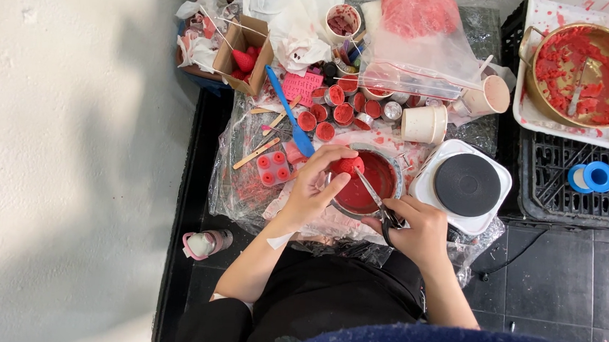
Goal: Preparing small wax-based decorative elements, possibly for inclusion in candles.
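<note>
Two hands met over the metal bowl (382,192) of red liquid at the tabletop's middle. My left hand (310,189) had its fingers clamped on a small red lump (348,164) above the bowl's 10 o'clock rim. My right hand (419,231), at 4 o'clock, gripped scissors (377,198) pointing toward the lump. A white hotplate (466,184) sat at 3 o'clock.

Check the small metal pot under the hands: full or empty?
Partly full. The metal pot holds smooth red liquid below its rim. The left hand holds a red lump over it; the right hand holds scissors.
</note>
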